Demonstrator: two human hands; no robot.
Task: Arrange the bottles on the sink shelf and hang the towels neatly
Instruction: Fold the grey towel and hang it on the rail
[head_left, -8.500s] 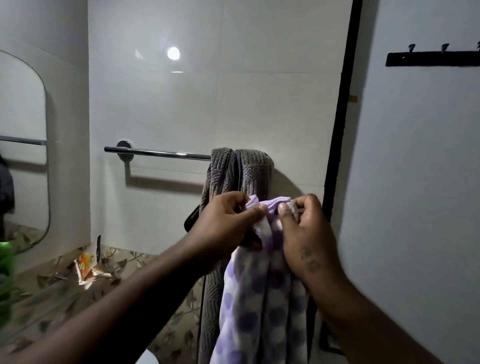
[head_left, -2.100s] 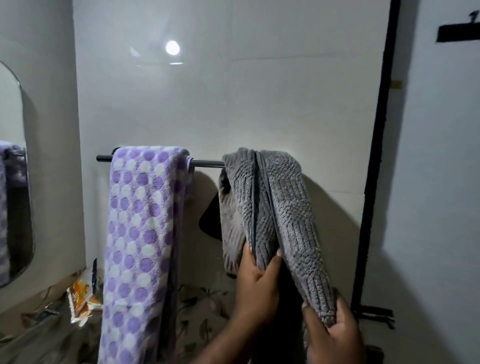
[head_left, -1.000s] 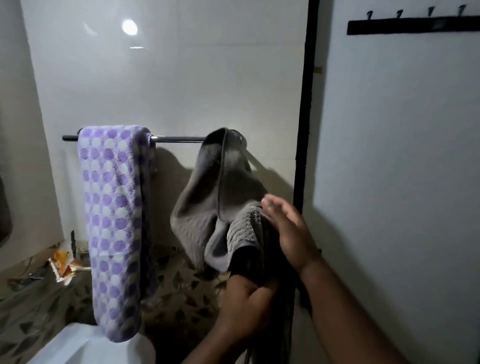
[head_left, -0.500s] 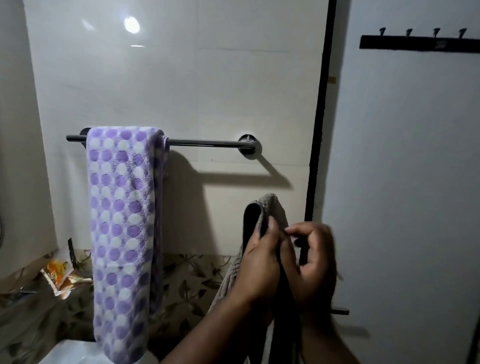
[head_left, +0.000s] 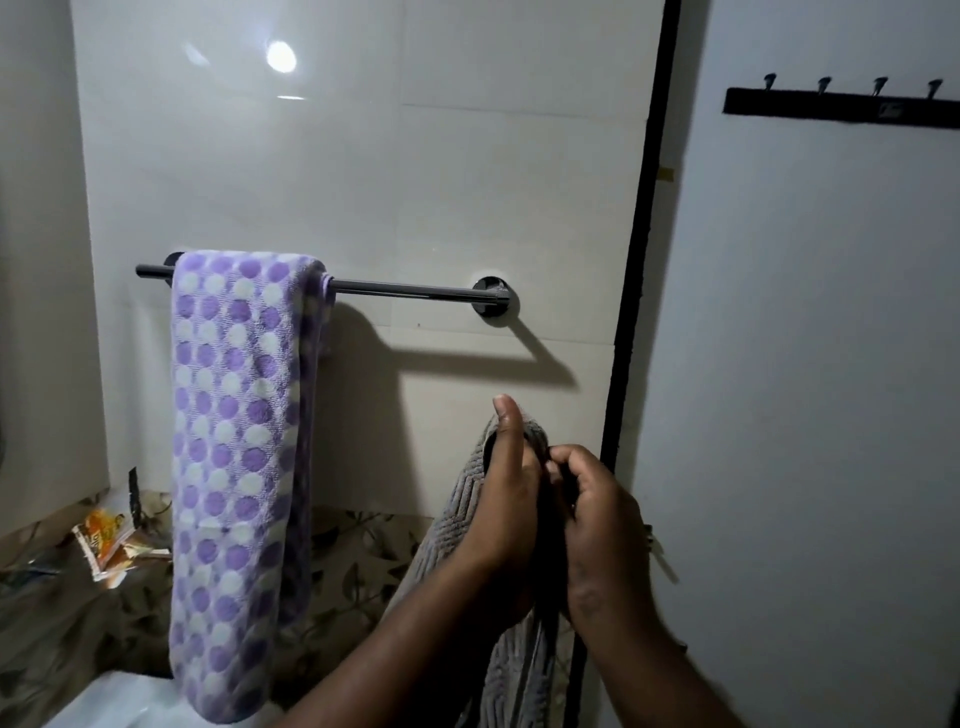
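A purple polka-dot towel (head_left: 239, 467) hangs folded over the left end of the towel rail (head_left: 410, 290). Below the rail's right end and clear of it, a grey ribbed towel (head_left: 462, 506) hangs between both hands. The left hand (head_left: 506, 514) grips its folded top, thumb up, and the right hand (head_left: 597, 530) pinches the same fold with curled fingers.

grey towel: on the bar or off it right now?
Off. The left hand and right hand grip the grey towel bunched below the towel bar; only the purple dotted towel hangs over it.
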